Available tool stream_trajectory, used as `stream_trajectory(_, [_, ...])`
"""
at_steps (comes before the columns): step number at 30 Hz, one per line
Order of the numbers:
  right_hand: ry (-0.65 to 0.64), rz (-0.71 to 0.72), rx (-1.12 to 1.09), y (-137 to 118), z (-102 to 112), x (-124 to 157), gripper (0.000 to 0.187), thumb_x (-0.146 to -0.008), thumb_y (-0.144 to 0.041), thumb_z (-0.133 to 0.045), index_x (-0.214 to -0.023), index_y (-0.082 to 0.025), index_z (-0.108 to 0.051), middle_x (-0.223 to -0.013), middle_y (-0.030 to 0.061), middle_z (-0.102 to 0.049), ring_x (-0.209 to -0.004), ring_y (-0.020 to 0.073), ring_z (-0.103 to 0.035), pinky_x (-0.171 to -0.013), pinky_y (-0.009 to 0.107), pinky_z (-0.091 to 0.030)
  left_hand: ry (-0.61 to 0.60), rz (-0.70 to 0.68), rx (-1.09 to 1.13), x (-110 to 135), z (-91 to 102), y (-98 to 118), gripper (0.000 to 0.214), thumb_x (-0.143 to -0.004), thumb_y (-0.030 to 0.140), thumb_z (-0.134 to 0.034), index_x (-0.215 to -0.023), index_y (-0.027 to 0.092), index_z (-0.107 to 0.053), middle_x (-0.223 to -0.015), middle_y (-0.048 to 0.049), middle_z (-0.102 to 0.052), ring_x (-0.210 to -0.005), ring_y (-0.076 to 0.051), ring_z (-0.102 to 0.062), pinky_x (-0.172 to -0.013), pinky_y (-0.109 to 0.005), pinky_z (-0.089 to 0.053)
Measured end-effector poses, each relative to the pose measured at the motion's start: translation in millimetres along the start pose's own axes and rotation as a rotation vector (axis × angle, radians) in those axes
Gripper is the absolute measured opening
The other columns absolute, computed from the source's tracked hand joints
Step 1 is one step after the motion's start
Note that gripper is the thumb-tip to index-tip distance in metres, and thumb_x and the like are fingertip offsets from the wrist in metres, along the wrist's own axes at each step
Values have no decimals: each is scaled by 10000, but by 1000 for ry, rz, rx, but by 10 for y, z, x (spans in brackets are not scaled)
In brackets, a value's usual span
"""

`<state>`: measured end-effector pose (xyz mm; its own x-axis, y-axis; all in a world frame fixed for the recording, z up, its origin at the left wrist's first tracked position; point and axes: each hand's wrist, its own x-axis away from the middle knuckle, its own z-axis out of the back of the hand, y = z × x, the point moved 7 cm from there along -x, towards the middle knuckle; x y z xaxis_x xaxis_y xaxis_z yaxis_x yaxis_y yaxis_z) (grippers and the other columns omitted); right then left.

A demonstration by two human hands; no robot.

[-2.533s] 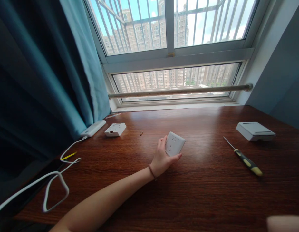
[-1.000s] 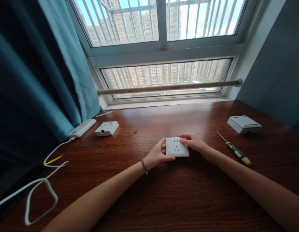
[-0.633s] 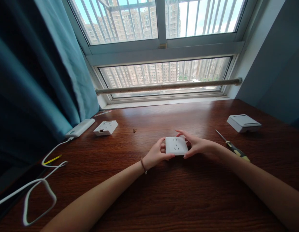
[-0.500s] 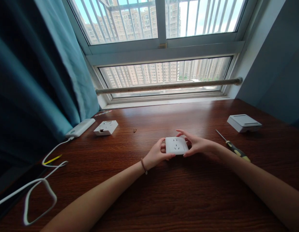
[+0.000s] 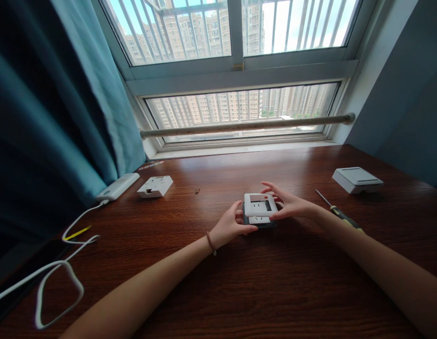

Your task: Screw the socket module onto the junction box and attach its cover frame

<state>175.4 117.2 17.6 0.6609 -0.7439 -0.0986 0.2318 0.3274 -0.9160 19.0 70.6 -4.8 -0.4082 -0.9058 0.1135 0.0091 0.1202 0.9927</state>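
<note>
My left hand grips the left side of a wall socket, whose white face and dark edge show low over the table. Above the socket, a white cover frame is lifted off and shifted slightly up and right; the socket's slots show through its opening. My right hand pinches the frame at its right side, thumb at the near corner, the other fingers partly hidden behind it. A screwdriver with a black and yellow handle lies beyond my right forearm.
Two small screws lie left of the hands. A white socket box and a white power strip with a looping cable are at the left, near a yellow strip. Another white box sits at the right.
The cover frame has come off the socket, raised up and to the right by my right hand. My left hand stays in place on the socket.
</note>
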Motion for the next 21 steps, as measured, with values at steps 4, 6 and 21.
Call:
stream_trajectory(4, [325, -5, 346, 44, 476, 38, 940, -587, -394, -745, -1350, -206, -229, -1211, 110, -466, -1124, 276, -447, -976, 442, -339, -5, -1, -15, -10, 11, -27, 788, -554, 205, -787, -1193, 151, -330, -1078, -164, -604, -880, -256, -638, -526, -239, -519])
stream_trajectory(6, [480, -88, 514, 118, 725, 102, 950, -580, -435, -735, -1351, -168, -247, -1185, 133, -493, -1069, 301, -480, -926, 447, -375, -14, -4, -23, -15, 13, -39, 766, -565, 206, -780, -1185, 156, -333, -1093, -166, -599, -899, -257, -635, -531, -236, -519])
stream_trajectory(21, [601, -533, 1175, 498, 994, 267, 822, -778, -519, -516, -1362, -27, -212, -1143, 269, -513, -1056, 392, -479, -899, 459, -307, 24, 19, -30, -9, 30, -38, 738, -619, 257, -745, -1225, 133, -343, -1013, -139, -633, -695, -172, -649, -489, -219, -507])
